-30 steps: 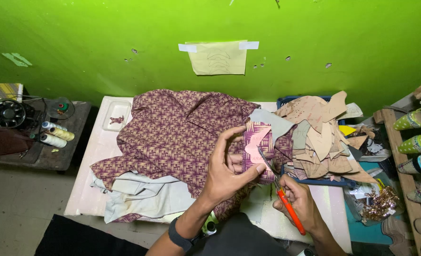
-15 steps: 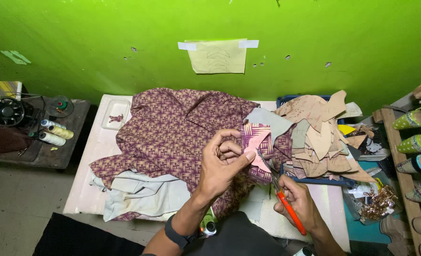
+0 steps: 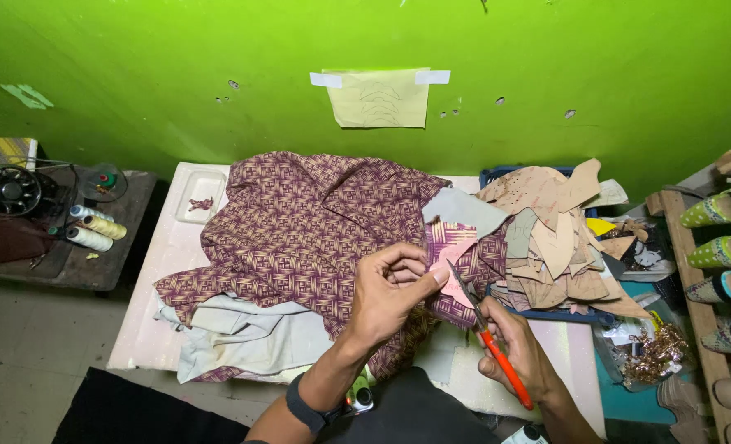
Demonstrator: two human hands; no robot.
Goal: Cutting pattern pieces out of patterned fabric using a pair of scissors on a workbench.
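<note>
My left hand pinches a small pink-backed patterned fabric piece above the table. Orange-handled scissors are gripped in my right hand, their blades reaching up to the lower edge of that piece. Beneath both hands lies a large maroon woven-pattern cloth spread over a white table. A dark band sits on my left wrist.
A heap of tan cut-out shapes lies on the table's right. Pale grey cloth hangs at the front left. Thread cones and a sewing machine sit on a low stand at left. Shoes on a wooden rack stand at right. A paper pattern is taped to the green wall.
My left hand has turned the fabric piece and lowered it slightly toward me. My right hand has raised the scissors so the blades meet the piece's edge.
</note>
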